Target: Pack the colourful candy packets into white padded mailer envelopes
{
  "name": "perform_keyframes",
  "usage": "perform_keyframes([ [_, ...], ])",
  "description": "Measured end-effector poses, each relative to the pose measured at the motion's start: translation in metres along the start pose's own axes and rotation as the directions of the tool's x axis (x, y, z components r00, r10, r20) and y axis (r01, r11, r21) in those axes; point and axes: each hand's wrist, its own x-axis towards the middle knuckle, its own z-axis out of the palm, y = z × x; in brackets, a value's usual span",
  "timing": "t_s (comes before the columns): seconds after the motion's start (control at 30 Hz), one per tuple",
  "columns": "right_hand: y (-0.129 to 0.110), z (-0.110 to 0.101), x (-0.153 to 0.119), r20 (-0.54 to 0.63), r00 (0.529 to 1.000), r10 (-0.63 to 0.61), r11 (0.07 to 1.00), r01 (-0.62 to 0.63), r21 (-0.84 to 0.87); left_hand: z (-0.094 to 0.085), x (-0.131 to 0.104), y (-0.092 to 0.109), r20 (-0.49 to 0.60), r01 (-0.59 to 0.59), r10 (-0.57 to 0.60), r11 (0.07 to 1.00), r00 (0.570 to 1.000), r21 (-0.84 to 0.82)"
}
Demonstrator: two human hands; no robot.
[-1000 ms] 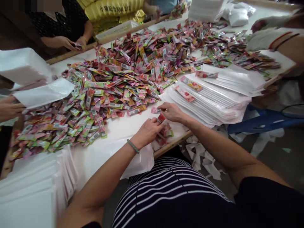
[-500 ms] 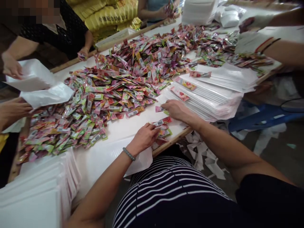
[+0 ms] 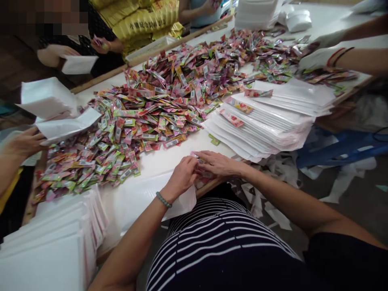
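Note:
My left hand [image 3: 183, 176], with a beaded bracelet at the wrist, has its fingers curled on a small bunch of snack packets [image 3: 207, 174] at the table's near edge. From the right, my right hand [image 3: 216, 162] closes over the same bunch, its fingers meeting those of the left. Both hands partly hide the packets. Under and left of my left wrist lies a white bubble mailer [image 3: 142, 198]. One green packet [image 3: 214, 140] lies just beyond my right hand.
A large heap of packets [image 3: 163, 105] spreads over the white table. White mailers are stacked at right [image 3: 273, 121] and near left [image 3: 51, 242], with three packets on the right stack. Co-workers' hands are at left [image 3: 22, 143] and far right [image 3: 317, 58]. Yellow sacks [image 3: 148, 20] stand behind.
My right hand has moved left and nearer to me, meeting my left hand over the packets. The co-worker across at left has lifted a white mailer.

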Motion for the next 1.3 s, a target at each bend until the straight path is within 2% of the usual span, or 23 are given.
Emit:
perform_keyframes([
  [0.1,-0.013,0.010,-0.006,-0.003,1.000,-0.003,0.991,0.003,-0.130,-0.014,-0.021,0.015,-0.074,0.050,-0.043,0.995,0.996,0.090],
  [0.13,-0.016,0.013,-0.007,0.006,1.000,-0.012,0.982,0.013,-0.189,-0.018,-0.030,0.023,-0.063,0.067,-0.058,0.987,0.996,0.147],
  [0.2,-0.020,0.017,-0.008,0.033,0.999,-0.020,0.955,0.029,-0.295,-0.022,-0.047,0.038,0.027,0.136,-0.150,0.946,0.988,0.296],
  [0.27,-0.019,0.019,-0.008,0.045,0.999,-0.020,0.934,0.035,-0.356,-0.022,-0.063,0.049,0.123,0.234,-0.317,0.866,0.940,0.442],
  [0.3,-0.017,0.020,-0.007,0.043,0.999,-0.025,0.928,0.039,-0.371,-0.021,-0.069,0.052,0.134,0.289,-0.401,0.818,0.906,0.498],
  [0.4,-0.008,0.022,-0.002,0.009,0.998,-0.057,0.928,0.056,-0.368,-0.019,-0.082,0.054,0.050,0.453,-0.584,0.679,0.811,0.578],
  [0.47,-0.001,0.024,0.003,-0.043,0.996,-0.072,0.948,0.055,-0.314,-0.019,-0.086,0.054,-0.014,0.552,-0.672,0.597,0.741,0.581],
  [0.53,0.004,0.026,0.007,-0.143,0.988,-0.055,0.982,0.028,-0.188,-0.020,-0.088,0.054,-0.035,0.623,-0.739,0.540,0.673,0.566],
  [0.57,0.005,0.026,0.008,-0.214,0.977,-0.020,0.996,0.001,-0.088,-0.020,-0.089,0.054,-0.041,0.649,-0.760,0.524,0.648,0.552],
  [0.63,0.001,0.025,0.009,-0.323,0.940,0.114,0.981,-0.055,0.184,-0.017,-0.091,0.052,-0.054,0.693,-0.779,0.520,0.624,0.499],
  [0.67,-0.004,0.024,0.009,-0.326,0.926,0.189,0.940,-0.076,0.332,-0.015,-0.092,0.050,-0.066,0.714,-0.781,0.530,0.621,0.458],
  [0.73,-0.019,0.024,0.009,-0.227,0.936,0.268,0.822,-0.099,0.561,-0.011,-0.095,0.044,-0.104,0.746,-0.766,0.571,0.634,0.341],
  [0.8,-0.036,0.027,0.009,-0.097,0.976,0.196,0.755,-0.087,0.650,-0.006,-0.099,0.037,-0.188,0.745,-0.721,0.639,0.667,0.193],
  [0.83,-0.044,0.031,0.011,-0.069,0.990,0.124,0.766,-0.051,0.641,-0.003,-0.102,0.034,-0.246,0.726,-0.688,0.678,0.683,0.120],
  [0.9,-0.054,0.039,0.014,-0.072,0.996,-0.053,0.852,0.082,0.517,0.001,-0.106,0.028,-0.350,0.664,-0.620,0.748,0.702,0.005],
  [0.97,-0.058,0.046,0.018,-0.083,0.969,-0.232,0.931,0.246,0.270,0.005,-0.108,0.025,-0.393,0.611,-0.581,0.789,0.713,-0.060],
  [1.07,-0.066,0.050,0.021,-0.009,0.914,-0.405,0.910,0.402,-0.105,0.009,-0.107,0.027,-0.370,0.558,-0.557,0.822,0.744,-0.115],
  [1.13,-0.076,0.047,0.026,0.025,0.904,-0.427,0.867,0.417,-0.272,0.009,-0.102,0.030,-0.351,0.509,-0.526,0.848,0.775,-0.148],
  [1.2,-0.086,0.043,0.033,0.024,0.927,-0.375,0.853,0.355,-0.382,0.005,-0.096,0.032,-0.335,0.460,-0.497,0.868,0.800,-0.187],
  [1.3,-0.100,0.037,0.047,0.034,0.962,-0.271,0.856,0.257,-0.448,-0.005,-0.088,0.030,-0.325,0.443,-0.514,0.855,0.794,-0.270],
])
